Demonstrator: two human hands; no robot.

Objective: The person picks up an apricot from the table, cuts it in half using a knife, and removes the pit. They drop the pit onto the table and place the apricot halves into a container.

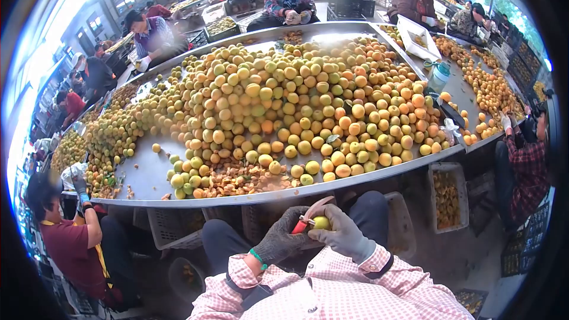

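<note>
Over my lap, both gloved hands meet just below the near edge of the metal table point(332, 187). My left hand point(280, 238), in a dark grey glove, is closed on a red-handled tool point(300, 226). Its small metal part touches a green-yellow apricot point(322, 223), and a pale pinkish curved piece rises above it. Fingers of my right hand point(347, 236), in a lighter grey glove, are wrapped round that apricot. Whole apricots point(278, 92) lie heaped across the table. Nearer me sits a patch of orange-brown apricot pieces point(243, 179).
Below the table stand a white crate point(172, 225) and a pale bin point(448, 225) holding orange pieces. A white tray point(418, 37) and a bottle point(438, 76) rest at the right. Co-workers sit close by on my left point(71, 243) and right point(524, 166), with others across the table.
</note>
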